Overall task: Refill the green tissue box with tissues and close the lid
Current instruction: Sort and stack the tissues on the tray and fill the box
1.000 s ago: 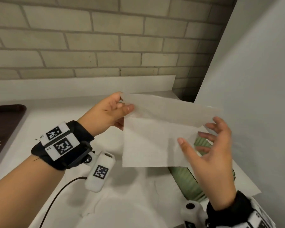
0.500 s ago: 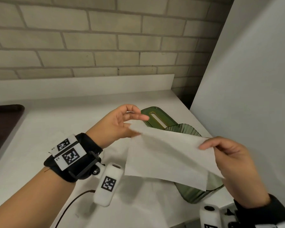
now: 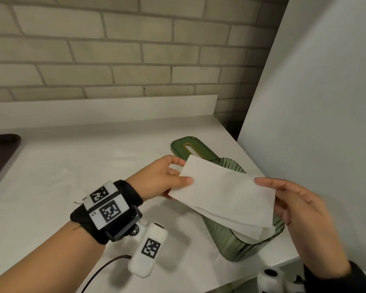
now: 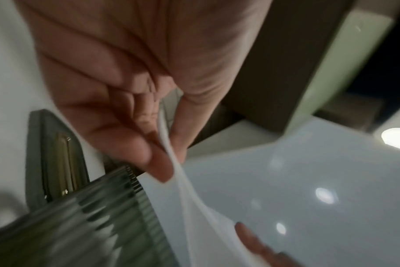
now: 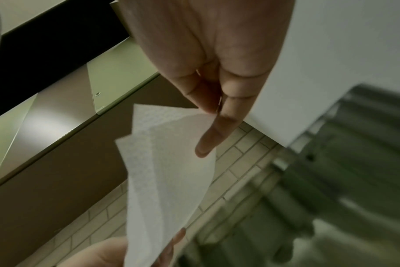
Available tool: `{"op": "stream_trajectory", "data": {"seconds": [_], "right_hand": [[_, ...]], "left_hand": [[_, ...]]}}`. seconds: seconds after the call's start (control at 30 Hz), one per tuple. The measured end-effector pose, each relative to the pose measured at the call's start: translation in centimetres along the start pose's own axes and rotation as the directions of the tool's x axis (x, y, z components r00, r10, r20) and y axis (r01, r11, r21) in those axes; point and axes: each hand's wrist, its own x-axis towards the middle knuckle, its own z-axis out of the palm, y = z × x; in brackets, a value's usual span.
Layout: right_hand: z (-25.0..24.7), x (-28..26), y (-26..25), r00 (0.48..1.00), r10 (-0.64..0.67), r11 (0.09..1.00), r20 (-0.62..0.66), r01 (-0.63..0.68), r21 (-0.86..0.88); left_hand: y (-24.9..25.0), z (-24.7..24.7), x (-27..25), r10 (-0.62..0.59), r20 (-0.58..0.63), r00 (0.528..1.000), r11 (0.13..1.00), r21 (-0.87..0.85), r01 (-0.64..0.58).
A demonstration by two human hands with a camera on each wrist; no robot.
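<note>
Both grips pinch folded tissue (image 3: 224,193): left hand (image 3: 163,178) at left end, right hand (image 3: 300,208) at right. Tissue hovers above open green box (image 3: 241,244), right side of surface (image 3: 72,166). Keep flat, lower evenly; lid (image 3: 190,149) lies beyond.

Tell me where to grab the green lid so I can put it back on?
Pinch the lid by its long left edge, coming from the left. It lies flat on the counter behind the tissue box, which crowds its near end, so that side is probably easiest.
</note>
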Motion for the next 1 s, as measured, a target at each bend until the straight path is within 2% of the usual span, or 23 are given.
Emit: {"op": "stream_trajectory", "data": {"seconds": [0.13, 0.2, 0.27, 0.4, 0.53, 0.63, 0.77, 0.87, 0.93, 1.0], "right_hand": [[-1.4, -0.3, 0.8, 0.999, -0.014, 0.998, -0.046, 0.012, -0.057], [-1.9, -0.6, 1.4, 0.997, -0.067, 0.976, -0.048, 0.055, -0.210], [-2.1, -1.0, 1.6, 0.990, -0.129, 0.909, -0.054, 0.097, -0.405], [-2.2, -1.7, 1.7, 0.969, -0.245, 0.758, -0.037, 0.167, -0.630], [-2.8, -1.7, 2.0, 0.978, -0.189, 0.597, 0.091, 0.188, -0.780], [-2.6, -1.6, 2.1, 0.988, -0.082, 0.493, 0.130, 0.154, -0.856], [-2.5, -1.4, 1.7, 0.977, -0.136, 0.357, 0.167, 0.205, -0.911], [-2.6, -1.1, 1.1, 0.967, -0.134, 0.337, 0.218, 0.251, -0.907], [-2.4, -0.8, 0.1, 0.959, -0.129, 0.373, 0.252, 0.282, -0.884], [-1.5, 0.0, -0.6, 0.960, -0.112, 0.348, 0.256, 0.279, -0.895]], "left_hand": [[0.9, 1.3, 1.6, 0.149, -0.116, 0.982, 0.980, 0.151, -0.131], [1.2, 2.0, 2.7, 0.201, -0.152, 0.968, 0.967, 0.188, -0.172], [1.3, 2.8, 3.7, 0.258, -0.165, 0.952, 0.934, 0.294, -0.203], [1.3, 4.1, 4.9, 0.353, -0.094, 0.931, 0.768, 0.597, -0.231], [1.7, 5.1, 5.7, 0.345, -0.006, 0.939, 0.657, 0.716, -0.237], [2.0, 5.6, 6.2, 0.319, 0.048, 0.947, 0.576, 0.783, -0.234], [2.2, 5.8, 6.7, 0.257, 0.098, 0.961, 0.429, 0.880, -0.205], [2.6, 6.0, 6.6, 0.237, 0.127, 0.963, 0.306, 0.931, -0.198], [3.1, 6.3, 6.2, 0.248, 0.151, 0.957, 0.279, 0.935, -0.220], [3.7, 6.8, 6.0, 0.237, 0.204, 0.950, 0.270, 0.926, -0.266]]}}
